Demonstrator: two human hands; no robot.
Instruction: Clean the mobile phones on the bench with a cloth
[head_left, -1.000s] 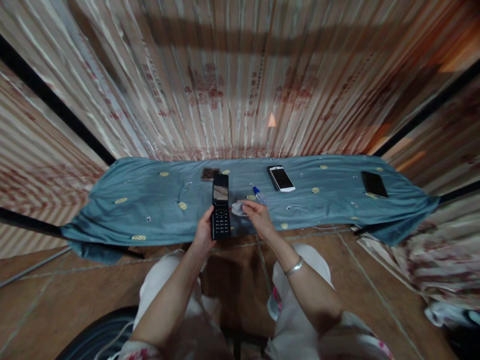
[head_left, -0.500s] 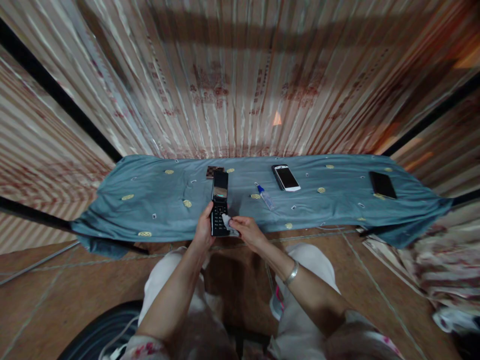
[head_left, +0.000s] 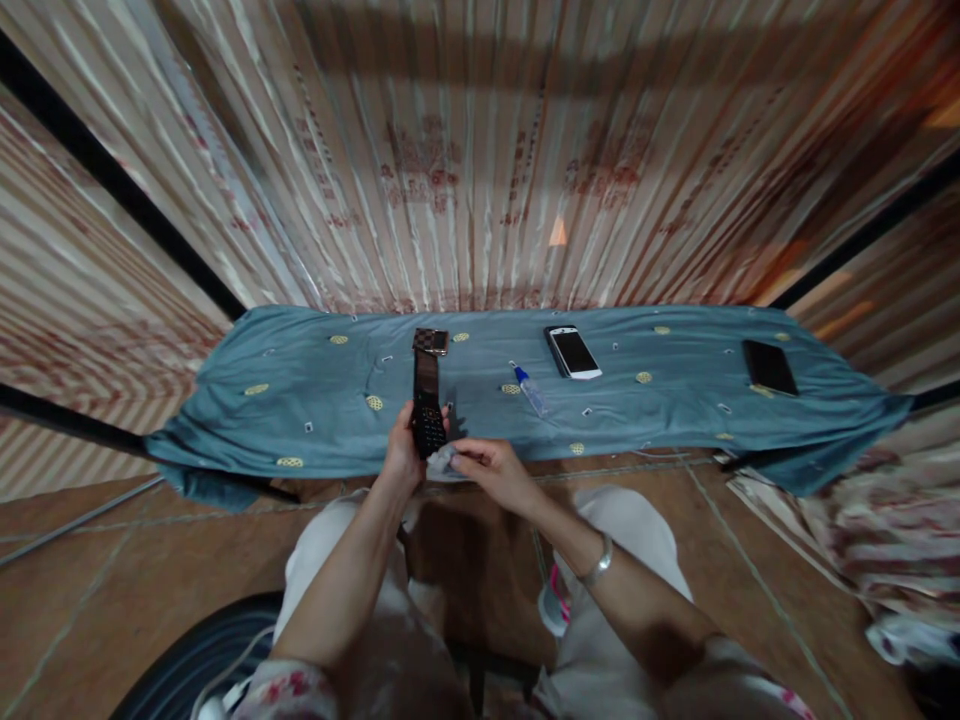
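My left hand (head_left: 403, 450) is wrapped round the lower half of an unfolded black flip phone (head_left: 429, 425), its keypad facing up and its screen half pointing away from me. Pinched in my right hand (head_left: 491, 470) is a crumpled whitish wipe or tissue (head_left: 441, 460), held against the bottom end of the phone. Just beyond the phone's top lies a small brown checkered item (head_left: 429, 341). To the right rests a clear bottle with a blue cap (head_left: 532, 391).
A teal patterned cloth (head_left: 337, 430) covers the narrow table. A white-fronted smartphone (head_left: 574, 353) lies right of centre, and a dark flat rectangular object (head_left: 770, 367) sits at the far right. Behind hangs a striped curtain (head_left: 480, 180); black poles (head_left: 120, 180) frame the sides.
The flip phone has tilted and shifted slightly left, uncovering more of the checkered item. My right hand has moved the wipe from the keypad down to the phone's bottom end.
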